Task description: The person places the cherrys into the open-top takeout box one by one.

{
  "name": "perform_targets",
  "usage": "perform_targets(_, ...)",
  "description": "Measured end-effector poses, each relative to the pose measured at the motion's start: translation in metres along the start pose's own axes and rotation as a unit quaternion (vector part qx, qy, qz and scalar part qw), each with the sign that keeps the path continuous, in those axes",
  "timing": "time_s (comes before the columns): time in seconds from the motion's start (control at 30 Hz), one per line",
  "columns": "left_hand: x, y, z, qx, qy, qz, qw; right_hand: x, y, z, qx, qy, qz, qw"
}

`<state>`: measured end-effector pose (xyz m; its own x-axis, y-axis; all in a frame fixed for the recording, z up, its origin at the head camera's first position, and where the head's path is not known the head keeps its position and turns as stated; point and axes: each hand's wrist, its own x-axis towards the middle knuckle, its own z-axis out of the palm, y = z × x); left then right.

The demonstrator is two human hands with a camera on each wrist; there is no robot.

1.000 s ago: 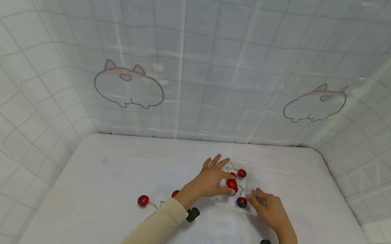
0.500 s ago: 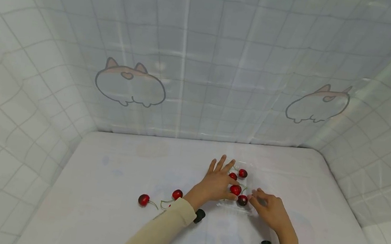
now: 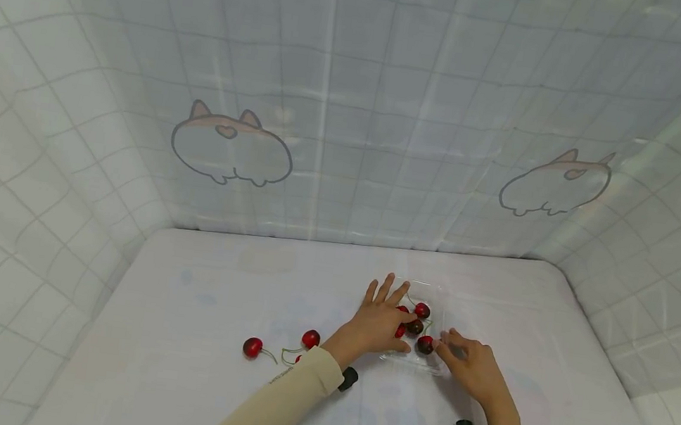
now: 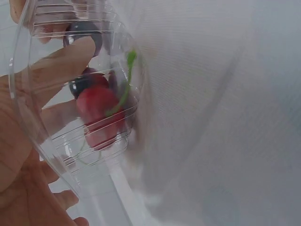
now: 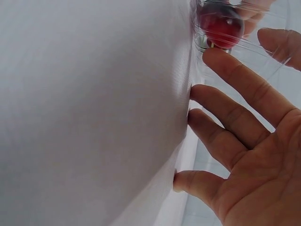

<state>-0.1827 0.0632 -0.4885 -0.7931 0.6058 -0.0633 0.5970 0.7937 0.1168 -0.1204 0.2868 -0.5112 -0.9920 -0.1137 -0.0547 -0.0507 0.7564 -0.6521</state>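
Note:
A clear plastic box (image 3: 439,303) with several red and dark cherries (image 3: 425,344) stands on the table. My left hand (image 3: 373,324) reaches over its left side, with the thumb and forefinger down among the cherries and the other fingers spread. In the left wrist view, a fingertip touches a dark cherry (image 4: 82,35), seen through the clear wall; a red cherry (image 4: 98,102) with a green stem lies below. At the box's right side, my right hand (image 3: 470,367) has its fingers extended, the forefinger touching the wall and other fingertips resting on the table.
Left of my left forearm, a loose cherry (image 3: 252,348) and another cherry (image 3: 310,338) lie with their stems on the white table (image 3: 180,377); a further one is partly hidden by the sleeve. A gridded curtain (image 3: 358,172) rises behind the table and at both sides.
My left hand has moved slightly right and lowered a red cherry into the box, then loosened its pinch. The cherries inside have shifted. My right hand has stayed at the box's side.

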Motion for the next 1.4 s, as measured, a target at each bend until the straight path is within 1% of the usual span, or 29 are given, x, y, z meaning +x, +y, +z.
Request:
perform_targets(0.17, -0.003, -0.001, -0.002, -0.016, 0.001, 0.003, 0.9999, 0.000, 0.000, 0.001, -0.003, -0.001, 0.004, 1.000)
perform_targets(0.43, -0.009, -0.006, -0.010, -0.042, 0.025, 0.018, 0.9986, 0.000, 0.000, 0.001, -0.004, -0.006, 0.007, 1.000)
perform_targets(0.57, -0.014, -0.010, -0.018, -0.051, 0.030, 0.022, 0.9980, 0.000, -0.001, 0.002, -0.011, -0.005, 0.009, 1.000)
perform_targets(0.67, -0.020, -0.015, -0.025, -0.060, 0.032, 0.020, 0.9975, 0.000, -0.002, 0.002, -0.017, -0.003, 0.011, 1.000)
perform_targets(0.77, -0.026, -0.023, -0.030, -0.067, 0.034, 0.011, 0.9971, -0.001, -0.003, 0.002, -0.022, -0.003, 0.016, 1.000)
perform_targets(0.93, -0.038, -0.043, -0.034, -0.076, 0.035, -0.010, 0.9964, -0.001, -0.003, 0.002, -0.023, -0.005, 0.022, 0.999)
perform_targets(1.2, -0.064, -0.074, -0.046, -0.124, 0.041, -0.040, 0.9906, 0.000, 0.001, 0.002, -0.014, 0.001, 0.011, 1.000)
perform_targets(1.4, -0.082, -0.094, -0.044, -0.132, 0.053, -0.064, 0.9877, -0.001, 0.000, 0.002, -0.010, 0.000, 0.007, 1.000)
